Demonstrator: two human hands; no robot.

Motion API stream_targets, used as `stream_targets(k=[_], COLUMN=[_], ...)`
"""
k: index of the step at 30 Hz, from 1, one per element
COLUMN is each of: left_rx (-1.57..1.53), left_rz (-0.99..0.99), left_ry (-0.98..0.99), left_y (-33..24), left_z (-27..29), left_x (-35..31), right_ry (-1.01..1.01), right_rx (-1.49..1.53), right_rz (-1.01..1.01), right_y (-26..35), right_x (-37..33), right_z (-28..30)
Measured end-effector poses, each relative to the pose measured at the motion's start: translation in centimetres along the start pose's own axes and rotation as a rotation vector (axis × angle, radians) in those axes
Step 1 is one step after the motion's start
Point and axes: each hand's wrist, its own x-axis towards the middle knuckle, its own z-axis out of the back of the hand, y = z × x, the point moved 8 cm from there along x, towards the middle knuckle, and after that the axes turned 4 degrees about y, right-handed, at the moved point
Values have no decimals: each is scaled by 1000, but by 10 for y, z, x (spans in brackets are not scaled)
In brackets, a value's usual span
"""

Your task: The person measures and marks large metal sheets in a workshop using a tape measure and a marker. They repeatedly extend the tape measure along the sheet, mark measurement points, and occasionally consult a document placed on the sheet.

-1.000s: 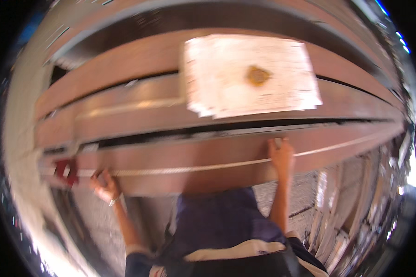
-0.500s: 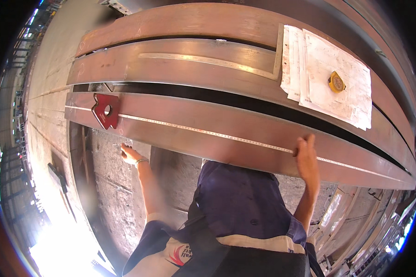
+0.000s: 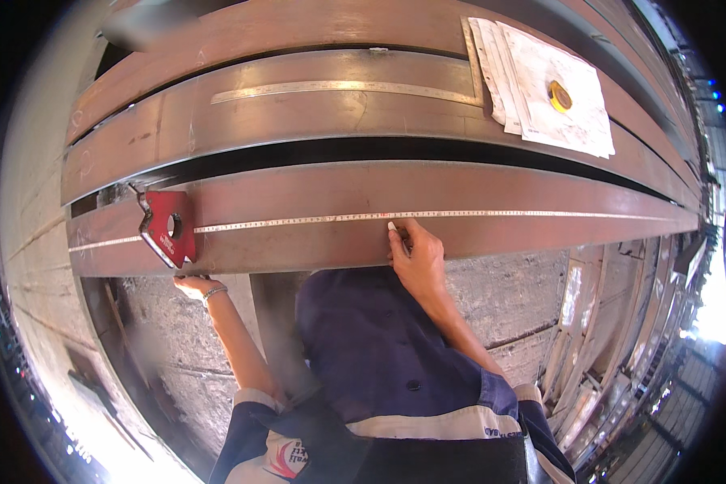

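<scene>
Item: measuring tape [image 3: 298, 219], pale and graduated, laid lengthwise along the near steel beam [image 3: 298, 189], from its left end toward its right end.

Item: red magnetic square [image 3: 172, 228], on the same beam near its left end, set across the tape.

Item: right hand [image 3: 417, 250], at mid-beam. Fingers pinched round a small white-tipped marker [image 3: 392, 227], apparently chalk, its tip just beside the tape's near edge.

Item: left hand [image 3: 194, 285], at the beam's near edge, just below the red square. Whether its fingers grip anything is not clear.

Item, far side: metal carpenter's square [image 3: 347, 85] on the next beam; to its right, loose papers [image 3: 540, 89] bearing a round yellow object [image 3: 560, 96].

Step in hand, by judgement: setting a mark against the tape. The next move seems to call for a steady tip at the chosen graduation, the tape kept straight.

Obscured: the stretch of tape under the red square; the left fingertips, at the beam's edge; most of the marker, within the right fingers. Graduations too small to read; tip contact uncertain. Far left, a grey shape [image 3: 149, 28], blurred beyond naming.
</scene>
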Motion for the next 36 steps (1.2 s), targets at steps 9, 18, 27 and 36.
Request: stream_targets(k=[9, 18, 27, 36], left_rx=[-105, -87, -37, -155], left_rz=[37, 47, 35, 52], left_ry=[70, 58, -35, -17], left_y=[0, 5, -8, 0], left_z=[-25, -22, -23, -22], left_x=[-17, -12, -34, -27], right_ry=[-146, -231, -273, -312], right_rx=[6, 3, -191, -139], right_rz=[-112, -126, -67, -142], right_y=[1, 17, 25, 27], right_x=[-7, -4, -7, -5], right_z=[-7, -10, -8, -10])
